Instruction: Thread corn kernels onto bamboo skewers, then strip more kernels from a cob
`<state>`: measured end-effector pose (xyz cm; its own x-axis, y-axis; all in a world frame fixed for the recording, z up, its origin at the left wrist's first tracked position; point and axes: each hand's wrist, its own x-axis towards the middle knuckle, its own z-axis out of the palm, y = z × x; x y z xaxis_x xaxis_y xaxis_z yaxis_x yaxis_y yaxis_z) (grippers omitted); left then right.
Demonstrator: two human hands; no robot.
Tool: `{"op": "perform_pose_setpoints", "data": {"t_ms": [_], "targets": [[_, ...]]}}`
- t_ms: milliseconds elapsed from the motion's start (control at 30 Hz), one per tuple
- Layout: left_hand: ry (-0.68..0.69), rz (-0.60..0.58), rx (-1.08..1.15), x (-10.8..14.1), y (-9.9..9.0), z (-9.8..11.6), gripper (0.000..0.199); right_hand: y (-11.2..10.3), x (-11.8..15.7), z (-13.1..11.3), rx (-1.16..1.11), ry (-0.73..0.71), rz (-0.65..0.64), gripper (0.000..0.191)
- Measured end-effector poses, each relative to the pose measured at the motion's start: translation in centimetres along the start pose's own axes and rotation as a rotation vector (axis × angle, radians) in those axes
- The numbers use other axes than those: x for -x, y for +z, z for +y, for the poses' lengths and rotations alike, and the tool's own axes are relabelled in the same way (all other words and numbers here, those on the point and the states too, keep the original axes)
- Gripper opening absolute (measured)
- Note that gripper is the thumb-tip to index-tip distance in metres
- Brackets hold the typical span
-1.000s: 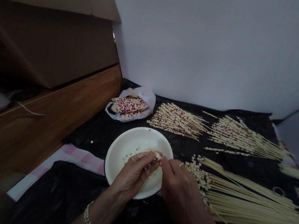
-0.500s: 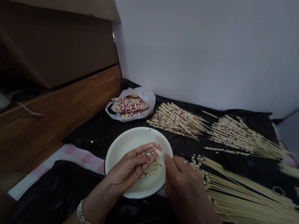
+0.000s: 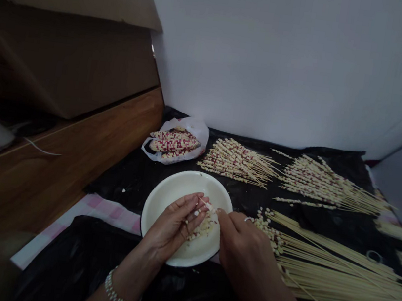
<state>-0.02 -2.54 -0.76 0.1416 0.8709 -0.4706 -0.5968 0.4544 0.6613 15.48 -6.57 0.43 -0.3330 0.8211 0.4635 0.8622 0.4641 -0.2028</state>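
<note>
My left hand (image 3: 173, 224) is over a white enamel bowl (image 3: 185, 183), its fingers curled around a thin bamboo skewer (image 3: 206, 204) with pale corn kernels on it. My right hand (image 3: 243, 246) is at the bowl's right rim, its fingertips close to the skewer's end. What those fingertips hold is hidden. Loose kernels (image 3: 205, 228) lie in the bowl beneath my left hand. To the right of the bowl is a scattered heap of kernels (image 3: 266, 231), beside a large bundle of bare skewers (image 3: 340, 277).
Farther back, red-and-white corn cobs (image 3: 174, 143) lie on a white plastic bag (image 3: 198, 131), beside bundles of threaded skewers (image 3: 237, 161). A black plastic sheet (image 3: 125, 184) covers the surface, over a pink checked cloth (image 3: 103, 210). A wooden ledge (image 3: 73, 152) runs along the left.
My left hand has turned its palm more upward and shifted lower-left over the bowl, uncovering more kernels. My right hand has stayed near the rim, and the skewer now points up and left.
</note>
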Motion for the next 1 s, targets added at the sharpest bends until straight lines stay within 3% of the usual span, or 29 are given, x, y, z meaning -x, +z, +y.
{"op": "perform_pose_setpoints", "data": {"t_ms": [300, 1000], "targets": [[0.039, -0.023, -0.019, 0.04, 0.0, -0.22, 0.025, 0.3, 0.1, -0.2, 0.024, 0.003, -0.006, 0.021], [0.046, 0.015, 0.01, 0.34, 0.23, -0.31, 0.019, 0.69, 0.25, -0.36, 0.054, 0.016, 0.023, 0.024]]}}
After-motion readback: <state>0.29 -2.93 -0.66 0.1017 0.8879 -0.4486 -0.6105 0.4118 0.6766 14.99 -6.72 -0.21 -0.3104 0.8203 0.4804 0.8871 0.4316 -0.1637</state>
